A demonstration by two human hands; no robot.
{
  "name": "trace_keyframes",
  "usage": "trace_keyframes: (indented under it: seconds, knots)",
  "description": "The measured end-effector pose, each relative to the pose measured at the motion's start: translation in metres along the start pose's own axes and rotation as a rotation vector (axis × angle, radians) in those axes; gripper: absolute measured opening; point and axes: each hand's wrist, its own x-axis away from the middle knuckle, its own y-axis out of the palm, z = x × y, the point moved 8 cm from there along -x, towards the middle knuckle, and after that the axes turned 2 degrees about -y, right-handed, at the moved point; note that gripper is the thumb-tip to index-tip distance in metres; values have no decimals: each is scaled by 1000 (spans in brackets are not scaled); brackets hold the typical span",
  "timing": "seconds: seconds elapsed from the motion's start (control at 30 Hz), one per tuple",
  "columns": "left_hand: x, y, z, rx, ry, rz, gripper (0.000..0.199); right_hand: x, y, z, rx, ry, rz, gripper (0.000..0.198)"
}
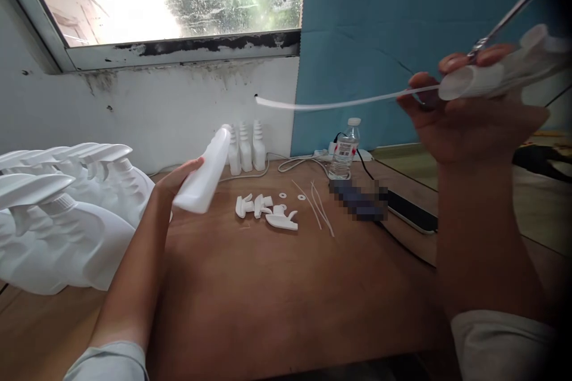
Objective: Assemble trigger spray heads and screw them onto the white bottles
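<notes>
My left hand (181,177) grips a white plastic bottle (203,175) around its side. The bottle tilts with its neck up and to the right, above the table. Raised at the right, my right hand (465,113) is closed on a white trigger spray head (478,80), whose far end is blurred. From it a long thin white tube (339,106) curves out to the left. A slim metal tool (504,21), apparently scissors, is also held between the fingers, pointing up and right. Several loose white spray heads (281,220) and two small white rings (301,197) lie on the table.
Capped white spray bottles (89,232) crowd the left side. Three small white bottles (245,149) stand by the wall. Thin tubes (322,208), a water bottle (344,152), a phone (411,211), a blurred-out dark object (360,201) and cables (295,162) occupy the table (268,297).
</notes>
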Motion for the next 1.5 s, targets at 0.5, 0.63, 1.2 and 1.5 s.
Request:
trace_keyframes:
  seconds: [0.5,0.63,1.2,1.5]
  knots:
    - [-103,-26,-38,-567,-14,805,49,3,-15,36,217,367,95,26]
    - [-117,-8,-50,-575,-54,790,52,3,-17,38,222,394,74,19]
    - [-101,25,-39,-410,25,825,51,23,17,79,190,484,6,29]
    - [32,172,18,414,213,-83,56,138,97,127,273,826,-455,36]
